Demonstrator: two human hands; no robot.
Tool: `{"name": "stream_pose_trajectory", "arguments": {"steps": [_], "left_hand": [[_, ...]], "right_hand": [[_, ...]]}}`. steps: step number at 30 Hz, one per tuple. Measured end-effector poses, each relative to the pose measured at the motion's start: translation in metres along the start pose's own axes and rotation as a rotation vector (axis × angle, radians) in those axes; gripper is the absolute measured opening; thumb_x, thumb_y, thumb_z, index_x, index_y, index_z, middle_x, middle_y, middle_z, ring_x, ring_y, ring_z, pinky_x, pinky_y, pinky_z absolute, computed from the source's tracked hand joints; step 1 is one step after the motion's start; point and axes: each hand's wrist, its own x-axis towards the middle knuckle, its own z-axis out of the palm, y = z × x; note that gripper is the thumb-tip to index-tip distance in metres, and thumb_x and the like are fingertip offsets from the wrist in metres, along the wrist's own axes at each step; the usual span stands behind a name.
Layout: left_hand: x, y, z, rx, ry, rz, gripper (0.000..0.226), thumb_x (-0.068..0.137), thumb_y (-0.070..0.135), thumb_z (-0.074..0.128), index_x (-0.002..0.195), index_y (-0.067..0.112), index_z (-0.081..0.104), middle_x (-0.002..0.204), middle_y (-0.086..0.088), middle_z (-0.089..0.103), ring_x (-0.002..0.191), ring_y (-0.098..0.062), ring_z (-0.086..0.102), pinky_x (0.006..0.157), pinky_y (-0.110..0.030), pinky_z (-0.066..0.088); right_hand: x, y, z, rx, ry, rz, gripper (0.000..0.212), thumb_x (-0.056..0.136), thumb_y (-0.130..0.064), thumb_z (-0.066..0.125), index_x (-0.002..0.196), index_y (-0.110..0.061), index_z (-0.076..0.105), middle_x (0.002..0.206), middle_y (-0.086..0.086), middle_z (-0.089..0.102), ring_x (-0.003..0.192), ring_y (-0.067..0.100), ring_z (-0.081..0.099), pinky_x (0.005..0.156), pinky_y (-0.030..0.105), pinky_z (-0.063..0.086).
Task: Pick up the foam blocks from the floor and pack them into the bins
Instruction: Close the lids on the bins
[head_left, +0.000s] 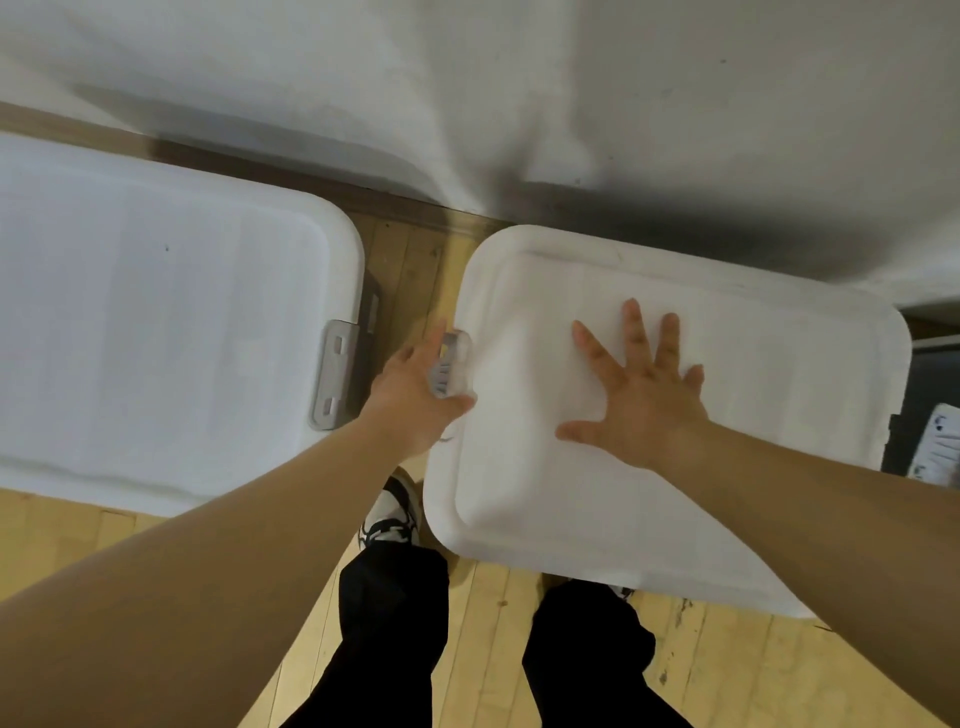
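Two white bins stand on the wooden floor with their lids on. The right bin's lid lies under my right hand, which presses flat on it with fingers spread. My left hand is at that bin's left edge, fingers curled round its grey latch. The left bin has its grey latch facing the gap between the bins. No foam blocks are visible.
A white wall with a wooden baseboard runs behind the bins. My legs in black trousers and a black-and-white shoe stand on the floor between the bins. A dark object sits at the right edge.
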Motion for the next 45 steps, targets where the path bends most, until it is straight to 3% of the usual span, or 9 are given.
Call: {"name": "stream_pose_trajectory", "arguments": {"steps": [2,6,11,17,24,29,34,39,45], "left_hand": [[0.001,-0.008,0.001,-0.115,-0.023,-0.102,0.118,0.08,0.046,0.084,0.156,0.057,-0.005,0.159,0.005,0.035,0.134,-0.029,0.048,0.092,-0.039,0.053],[0.002,-0.018,0.004,-0.291,-0.082,-0.256,0.133,0.067,0.052,0.091,0.162,0.039,-0.002,0.16,0.002,0.038,0.14,-0.031,0.045,0.118,-0.053,0.034],[-0.016,-0.018,0.018,-0.139,0.102,-0.074,0.078,0.078,0.046,0.086,0.141,0.045,0.04,0.113,0.022,0.058,0.107,-0.016,0.061,0.082,-0.028,0.052],[-0.036,-0.018,0.036,0.344,0.128,0.117,0.091,0.1,0.045,0.059,0.159,0.044,-0.01,0.143,0.006,0.039,0.124,-0.021,0.051,0.107,-0.041,0.05],[-0.046,0.003,0.033,0.609,0.217,0.16,0.095,0.095,0.052,0.062,0.162,0.028,0.0,0.159,-0.002,0.023,0.143,-0.03,0.03,0.117,-0.05,0.034],[-0.049,0.055,0.058,0.78,0.215,0.326,0.102,0.088,0.066,0.063,0.158,0.036,-0.005,0.166,-0.004,0.005,0.154,-0.036,0.01,0.124,-0.056,0.012],[-0.046,0.126,0.119,0.924,0.068,0.42,0.108,0.091,0.064,0.062,0.159,0.037,-0.018,0.169,-0.005,-0.019,0.157,-0.037,-0.01,0.126,-0.054,0.003],[-0.039,0.183,0.194,1.04,-0.036,0.521,0.117,0.087,0.067,0.066,0.155,0.043,-0.026,0.166,0.0,-0.031,0.154,-0.043,-0.018,0.124,-0.063,0.005],[-0.029,0.202,0.24,1.152,-0.084,0.403,0.125,0.077,0.072,0.072,0.152,0.053,-0.026,0.164,0.005,-0.035,0.149,-0.05,-0.025,0.12,-0.07,0.007]], "right_hand": [[0.0,-0.001,-0.001,0.004,-0.017,0.005,0.119,0.075,-0.087,0.056,0.141,-0.057,-0.039,0.149,-0.004,-0.056,0.144,0.041,-0.041,0.118,0.074,0.006],[0.002,-0.003,-0.001,0.013,-0.016,0.012,0.119,0.075,-0.086,0.058,0.144,-0.057,-0.036,0.148,-0.004,-0.057,0.144,0.04,-0.041,0.118,0.073,0.006],[0.003,-0.003,0.003,0.006,-0.002,0.016,0.119,0.074,-0.087,0.058,0.142,-0.058,-0.036,0.15,-0.004,-0.055,0.145,0.041,-0.04,0.118,0.074,0.008],[0.005,-0.002,0.006,0.028,0.036,0.002,0.121,0.073,-0.085,0.061,0.142,-0.059,-0.035,0.153,-0.003,-0.052,0.145,0.042,-0.04,0.117,0.075,0.006],[-0.004,0.003,0.002,0.033,0.067,-0.041,0.117,0.078,-0.081,0.06,0.15,-0.053,-0.028,0.159,-0.001,-0.044,0.148,0.041,-0.033,0.118,0.073,0.008],[-0.031,0.056,0.013,0.141,0.156,-0.116,0.104,0.088,-0.068,0.061,0.161,-0.04,-0.007,0.168,0.0,-0.026,0.156,0.028,-0.017,0.127,0.05,0.014],[-0.063,0.146,0.044,0.211,0.24,0.109,0.095,0.091,-0.063,0.061,0.162,-0.037,0.004,0.17,0.002,-0.015,0.157,0.031,-0.007,0.126,0.048,0.015],[-0.08,0.235,0.075,0.584,0.339,0.517,0.11,0.078,-0.064,0.076,0.158,-0.038,0.005,0.169,0.006,0.0,0.154,0.041,0.007,0.121,0.062,0.022],[-0.06,0.265,0.104,1.267,0.184,0.647,0.148,0.056,-0.064,0.091,0.162,-0.027,-0.005,0.164,0.007,0.029,0.145,0.036,0.038,0.115,0.052,0.038]]}}
